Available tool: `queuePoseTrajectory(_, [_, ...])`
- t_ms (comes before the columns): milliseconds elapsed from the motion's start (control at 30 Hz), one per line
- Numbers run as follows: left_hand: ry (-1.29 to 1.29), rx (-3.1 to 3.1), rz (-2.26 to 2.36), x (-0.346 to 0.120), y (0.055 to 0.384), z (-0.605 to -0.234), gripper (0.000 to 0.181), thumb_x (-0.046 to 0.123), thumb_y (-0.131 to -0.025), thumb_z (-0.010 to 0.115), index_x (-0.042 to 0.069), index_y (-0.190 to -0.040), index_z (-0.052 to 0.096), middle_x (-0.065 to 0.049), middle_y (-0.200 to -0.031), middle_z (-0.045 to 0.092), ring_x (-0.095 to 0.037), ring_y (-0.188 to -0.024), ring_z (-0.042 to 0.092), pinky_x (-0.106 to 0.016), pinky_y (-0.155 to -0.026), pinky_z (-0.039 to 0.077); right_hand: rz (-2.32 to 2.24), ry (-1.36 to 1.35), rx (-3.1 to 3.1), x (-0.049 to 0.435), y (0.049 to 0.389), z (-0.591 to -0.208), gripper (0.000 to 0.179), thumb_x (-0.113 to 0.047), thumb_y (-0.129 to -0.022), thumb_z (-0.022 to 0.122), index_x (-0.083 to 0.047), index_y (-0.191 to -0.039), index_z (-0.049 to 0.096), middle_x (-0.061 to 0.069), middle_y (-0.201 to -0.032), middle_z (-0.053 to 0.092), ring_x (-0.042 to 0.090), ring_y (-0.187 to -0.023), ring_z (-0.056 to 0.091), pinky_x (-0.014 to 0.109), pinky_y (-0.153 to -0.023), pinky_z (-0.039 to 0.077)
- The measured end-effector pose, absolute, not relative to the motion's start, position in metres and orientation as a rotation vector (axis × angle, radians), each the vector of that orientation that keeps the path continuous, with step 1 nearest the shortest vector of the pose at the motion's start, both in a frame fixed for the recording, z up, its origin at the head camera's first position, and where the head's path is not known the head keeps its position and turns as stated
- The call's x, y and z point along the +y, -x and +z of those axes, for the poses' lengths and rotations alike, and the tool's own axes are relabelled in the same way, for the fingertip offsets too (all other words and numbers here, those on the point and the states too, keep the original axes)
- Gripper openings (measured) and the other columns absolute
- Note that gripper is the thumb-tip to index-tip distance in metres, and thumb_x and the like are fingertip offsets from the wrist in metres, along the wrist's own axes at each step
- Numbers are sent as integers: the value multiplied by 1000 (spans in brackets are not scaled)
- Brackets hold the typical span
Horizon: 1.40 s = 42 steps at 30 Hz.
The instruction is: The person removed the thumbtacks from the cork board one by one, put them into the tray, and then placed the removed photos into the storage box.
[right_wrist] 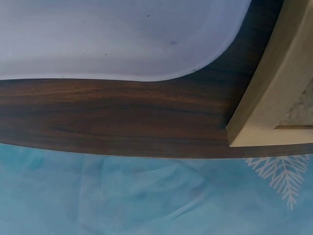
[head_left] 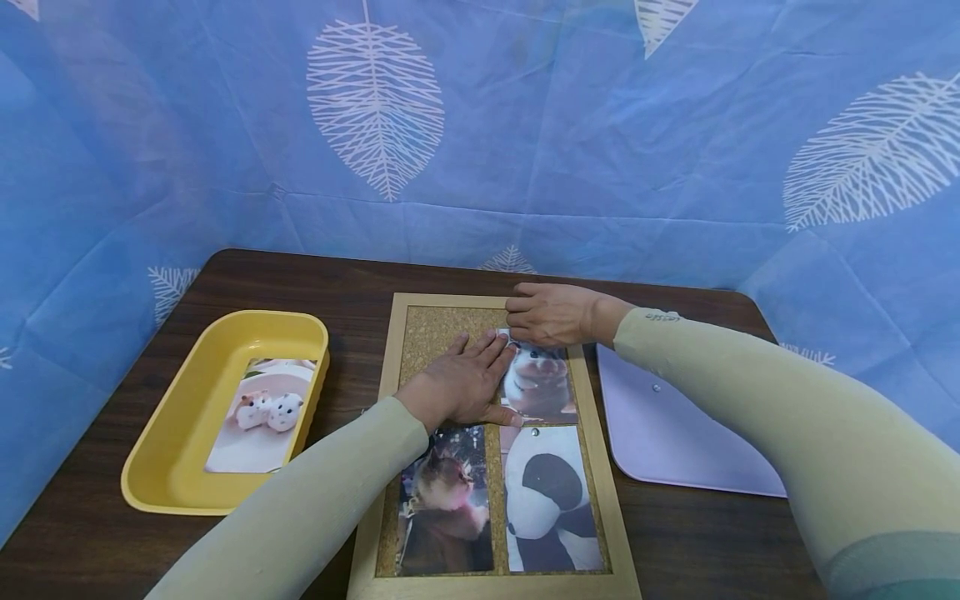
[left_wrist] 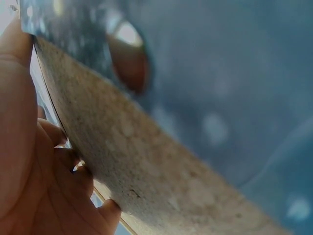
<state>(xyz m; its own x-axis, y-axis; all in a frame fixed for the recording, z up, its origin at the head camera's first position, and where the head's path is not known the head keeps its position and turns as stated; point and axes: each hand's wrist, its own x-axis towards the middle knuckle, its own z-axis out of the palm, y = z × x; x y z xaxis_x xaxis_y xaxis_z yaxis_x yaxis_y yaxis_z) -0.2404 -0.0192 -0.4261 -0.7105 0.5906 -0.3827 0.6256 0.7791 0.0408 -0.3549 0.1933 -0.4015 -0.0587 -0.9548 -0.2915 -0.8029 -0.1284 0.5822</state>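
Observation:
My left hand (head_left: 459, 385) lies with fingers spread on the wood-framed cork board (head_left: 431, 325), fingertips on the left edge of a hamster photo (head_left: 536, 379). Its thumb reaches down toward a panda plush photo (head_left: 553, 500), which has a silver pushpin (head_left: 535, 432) at its top. Over that hamster photo's top edge is my right hand (head_left: 555, 314), fingers curled down; I cannot tell what is between them. Below the left wrist, a dark photo of a small animal (head_left: 447, 508) is on the board. The left wrist view shows cork (left_wrist: 112, 132) close by.
A yellow tray (head_left: 153, 442) on the left holds a photo of two small round white figures (head_left: 262, 417). To the right, partly under the right arm, lies a lilac tray (head_left: 675, 450) with a small silver pin (head_left: 656, 388). A blue leaf-print cloth (head_left: 525, 125) hangs behind the table.

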Motion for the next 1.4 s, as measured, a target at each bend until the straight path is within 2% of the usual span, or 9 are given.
queuePoseTrajectory(333, [-905,2578,-118,-17,239,-425,108,85,-95,37,18,-171,0,-4,-179,-4,-23,-165,-3,-52,-133,5,-898,-1929,-1930,200,349,-399,21,-34,-111,55,-16,-113,66,2,-115,69,26,-108,55,45,-99,43])
queuePoseTrajectory(633, [-915,2585,-116,-16,238,-425,107,85,-95,37,18,-171,2,-4,-179,-2,-23,-165,-3,-52,-133,6,-704,-1763,-1863,206,342,-407,20,-31,-108,59,-12,-109,64,5,-107,69,26,-102,57,43,-91,46])
queuePoseTrajectory(733, [-918,2585,-116,-16,238,-425,107,84,-95,37,18,-171,2,-5,-179,-2,-23,-165,-3,-53,-133,6,-604,-1698,-1845,208,340,-412,23,-30,-112,51,-11,-105,62,6,-105,67,26,-102,59,43,-91,48])
queuePoseTrajectory(900, [-907,2580,-100,-17,238,-426,107,85,-95,37,19,-171,1,-5,-179,-3,-23,-165,-4,-53,-133,5,-478,-1587,-1866,214,335,-416,42,-27,-118,25,-10,-103,61,7,-106,65,27,-105,59,44,-92,48])
queuePoseTrajectory(967, [-905,2581,-99,-16,238,-426,107,85,-95,37,18,-171,2,-5,-179,-3,-23,-165,-4,-52,-133,6,-441,-1531,-1878,217,332,-417,45,-27,-118,22,-10,-104,61,7,-106,66,27,-105,60,45,-93,49])
queuePoseTrajectory(1067, [-908,2587,-98,-16,237,-425,106,84,-96,37,18,-171,3,-5,-179,-2,-24,-165,-3,-53,-133,6,-401,-1438,-1901,224,329,-416,40,-26,-116,28,-8,-104,61,8,-105,67,28,-103,60,45,-92,50])
queuePoseTrajectory(1233, [-915,2586,-87,-15,236,-423,107,84,-96,37,17,-171,3,-6,-179,-2,-24,-165,-4,-53,-133,7,-325,-1284,-1941,236,322,-413,24,-23,-110,47,-6,-102,62,10,-104,68,31,-101,61,49,-91,50])
queuePoseTrajectory(1400, [-912,2581,-58,-14,235,-423,107,83,-96,39,16,-171,2,-7,-179,-3,-25,-165,-5,-54,-133,6,-265,-1153,-1956,249,313,-409,22,-19,-109,46,-6,-97,61,10,-100,69,32,-99,62,49,-90,50])
